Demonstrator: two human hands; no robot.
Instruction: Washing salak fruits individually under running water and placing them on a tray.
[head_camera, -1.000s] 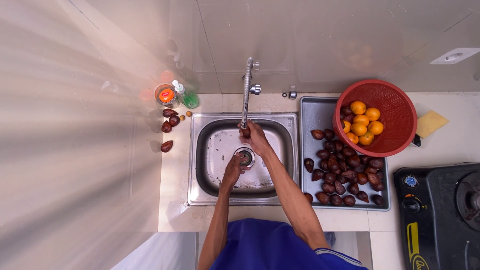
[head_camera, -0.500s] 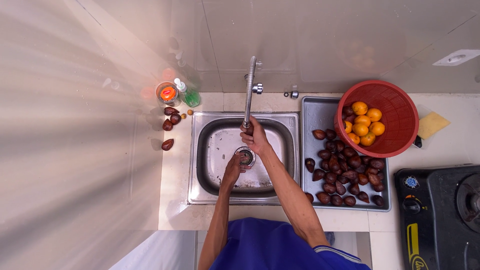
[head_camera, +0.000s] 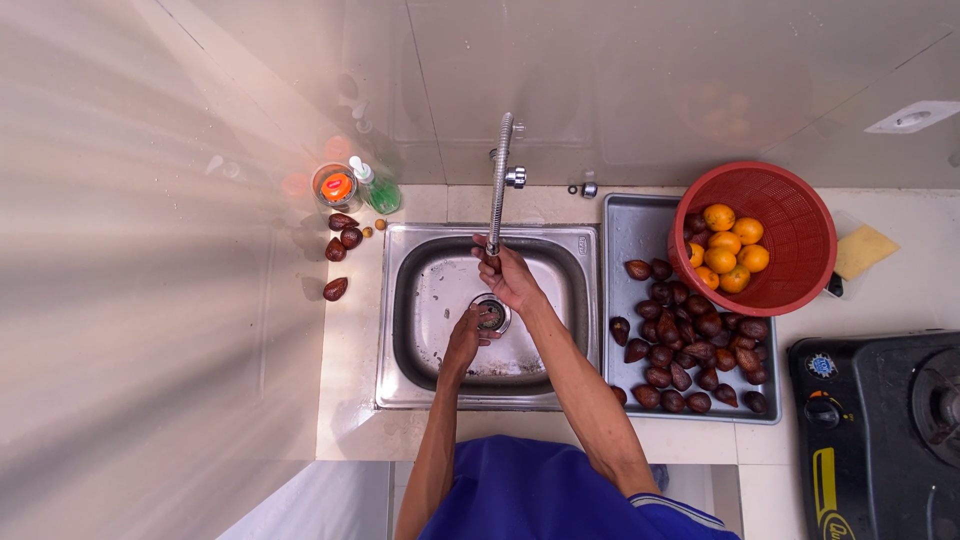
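Overhead view of a kitchen counter. The right hand (head_camera: 510, 275) is raised under the spout of the tall metal faucet (head_camera: 499, 180), its fingers closed on a small dark brown fruit (head_camera: 492, 262) with a scaly-looking skin; only a sliver of it shows past the fingers. The left hand (head_camera: 468, 335) reaches down to the drain strainer (head_camera: 489, 313) at the middle of the steel sink (head_camera: 430, 300); its fingertips touch the strainer, but whether they grip anything cannot be told.

To the right of the sink, a metal tray (head_camera: 625, 215) holds a heap of the same brown fruits (head_camera: 690, 350). A red mesh basket (head_camera: 790, 225) overlaps the tray's far right corner and holds oranges (head_camera: 728, 245). To the left of the sink, a few loose brown fruits (head_camera: 340, 245) lie on the counter near a green soap bottle (head_camera: 375, 188) and a small orange-lidded jar (head_camera: 336, 186). A black gas stove (head_camera: 880, 430) stands at the near right, a yellow sponge (head_camera: 864, 250) beyond it.

Compared with half a second earlier, both hands remain in the same places: right at the spout, left at the drain.
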